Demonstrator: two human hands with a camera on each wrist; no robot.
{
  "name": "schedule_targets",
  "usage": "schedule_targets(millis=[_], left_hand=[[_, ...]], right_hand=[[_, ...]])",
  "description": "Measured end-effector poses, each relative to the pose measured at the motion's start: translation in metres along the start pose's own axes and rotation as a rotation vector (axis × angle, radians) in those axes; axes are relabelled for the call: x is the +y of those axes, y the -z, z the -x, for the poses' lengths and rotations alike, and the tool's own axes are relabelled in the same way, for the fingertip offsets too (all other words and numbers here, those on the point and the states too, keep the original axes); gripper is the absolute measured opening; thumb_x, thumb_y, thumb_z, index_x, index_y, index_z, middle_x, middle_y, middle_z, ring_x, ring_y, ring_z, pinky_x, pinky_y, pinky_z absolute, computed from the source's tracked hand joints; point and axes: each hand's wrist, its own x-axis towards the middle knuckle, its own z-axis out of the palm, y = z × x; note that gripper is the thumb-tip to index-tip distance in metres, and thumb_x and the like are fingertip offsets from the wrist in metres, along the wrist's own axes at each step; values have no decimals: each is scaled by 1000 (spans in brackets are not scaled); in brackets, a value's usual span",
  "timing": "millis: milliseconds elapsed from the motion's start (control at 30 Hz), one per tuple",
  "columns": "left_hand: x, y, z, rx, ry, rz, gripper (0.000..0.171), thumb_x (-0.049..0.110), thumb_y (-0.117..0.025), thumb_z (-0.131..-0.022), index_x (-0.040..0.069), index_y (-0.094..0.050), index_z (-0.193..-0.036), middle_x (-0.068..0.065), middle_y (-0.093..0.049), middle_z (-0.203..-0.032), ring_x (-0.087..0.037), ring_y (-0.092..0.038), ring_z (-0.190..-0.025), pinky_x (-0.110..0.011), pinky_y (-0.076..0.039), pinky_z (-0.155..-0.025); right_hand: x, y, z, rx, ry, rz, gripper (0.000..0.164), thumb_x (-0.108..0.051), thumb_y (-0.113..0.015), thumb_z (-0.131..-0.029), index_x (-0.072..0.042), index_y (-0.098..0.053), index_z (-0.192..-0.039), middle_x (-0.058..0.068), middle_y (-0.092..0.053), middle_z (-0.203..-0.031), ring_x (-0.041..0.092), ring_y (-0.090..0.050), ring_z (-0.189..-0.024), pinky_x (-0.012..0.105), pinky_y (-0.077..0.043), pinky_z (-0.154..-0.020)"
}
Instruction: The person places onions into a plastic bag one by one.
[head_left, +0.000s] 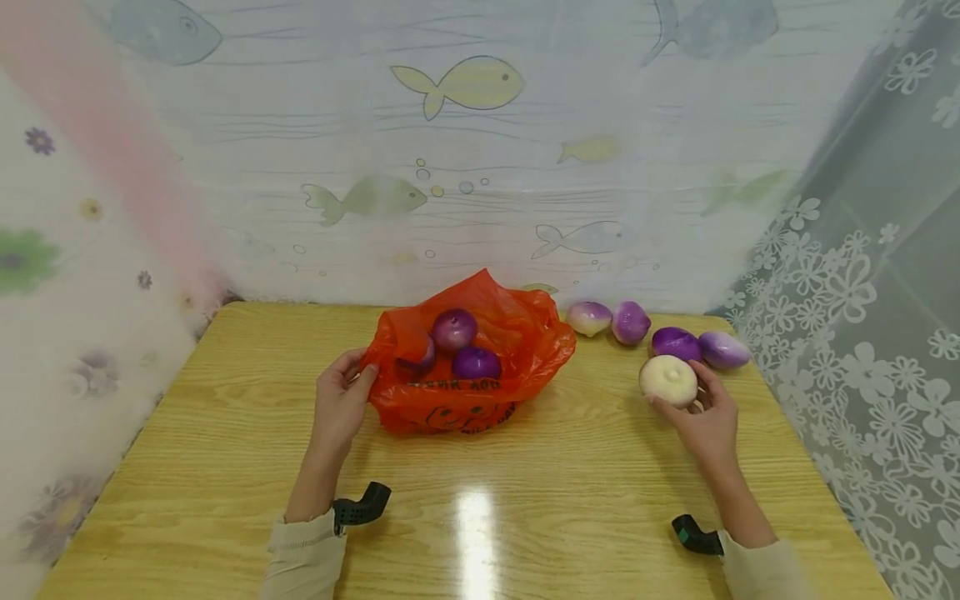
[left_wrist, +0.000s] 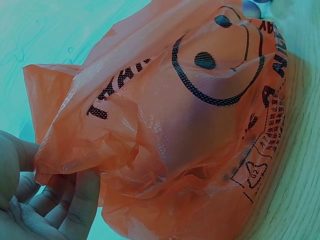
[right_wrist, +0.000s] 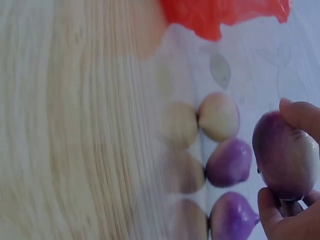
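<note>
An orange-red plastic bag (head_left: 450, 408) with a black printed smiling face sits mouth-up on the table. Several purple onions, one of them a dark onion (head_left: 477, 364), lie inside it. My left hand (head_left: 341, 400) pinches the left side of the bag's rim between thumb and fingers. The left wrist view shows the thin plastic (left_wrist: 65, 145) bunched in those fingers. My right hand (head_left: 708, 417) grips a purple-and-white onion (head_left: 667, 381) over the table's right side. Its pale end faces up in the head view, while its purple side (right_wrist: 280, 155) shows in the right wrist view.
Along the table's back right lie a pale-tipped onion (head_left: 588, 318), a purple onion (head_left: 631, 323), a darker onion (head_left: 675, 344) and a lighter onion (head_left: 723, 350). The wooden table (head_left: 585, 500) meets a fish-patterned curtain (head_left: 480, 167) at the back.
</note>
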Motion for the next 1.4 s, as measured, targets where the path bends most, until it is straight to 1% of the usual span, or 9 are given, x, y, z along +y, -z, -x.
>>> schedule_targets(millis=[100, 233, 467, 567, 833, 1000, 1200, 1400], left_hand=[[0, 0, 0, -1, -3, -1, 32, 10, -50, -106, -3, -55, -135, -21, -60, -133, 1, -65, -96, -14, -54, -83], [0, -1, 0, -3, -6, 4, 32, 9, -50, -106, -4, -55, -135, -21, -59, -133, 1, -65, -97, -14, -54, -84], [-1, 0, -1, -9, -1, 11, 32, 10, -50, -107, -4, -54, -136, -21, -58, -134, 0, -64, -99, -14, -54, -85], [-1, 0, 0, -9, 5, 12, 32, 10, -50, -107, -3, -54, -136, -21, -58, -135, 0, -64, -99, -14, -54, -85], [-1, 0, 0, -1, 1, 8, 32, 10, -50, -106, -4, -55, -135, -21, -59, -134, -1, -65, -99, -14, -54, -84], [0, 0, 0, -2, -1, 4, 32, 10, -50, -106, -4, -55, -135, -21, -59, -134, -4, -65, -101, -13, -54, -84], [-1, 1, -1, -5, 0, 10, 32, 10, -50, -106, -4, -55, -135, -21, -59, -134, -2, -65, -98, -14, -54, -83], [0, 1, -1, -6, 1, 12, 32, 10, -50, -106, -3, -55, -135, -22, -59, -134, 1, -65, -96, -14, -55, -81]], right_hand=[[-2, -8, 6, -38, 10, -48, 79, 9, -81, -79, -1, -46, -148, -11, -52, -126, 5, -54, -108, 7, -49, -80], [-6, -17, 13, -91, 19, -83, 80, 11, -81, -78, 0, -46, -148, -9, -52, -129, 5, -55, -110, 8, -49, -83], [-16, -30, 27, -201, -1, -88, 81, 6, -82, -81, 3, -40, -151, -7, -50, -134, -1, -55, -115, 9, -49, -90], [-21, -37, 34, -235, 7, -105, 81, 7, -81, -81, 3, -40, -150, -6, -51, -134, -1, -56, -117, 10, -49, -92], [-37, -56, 49, -299, 110, -219, 78, 15, -77, -79, 4, -43, -148, -4, -54, -136, 6, -56, -123, 15, -49, -98], [-48, -70, 55, -359, 161, -301, 80, 19, -75, -77, 7, -40, -148, -1, -54, -139, 10, -55, -127, 19, -49, -101], [-55, -88, 59, -432, 219, -372, 82, 21, -76, -74, 6, -41, -147, 4, -53, -141, 14, -54, -128, 24, -51, -101], [-60, -108, 62, -491, 284, -425, 84, 17, -80, -74, 8, -41, -147, 7, -52, -143, 17, -55, -128, 28, -51, -102]])
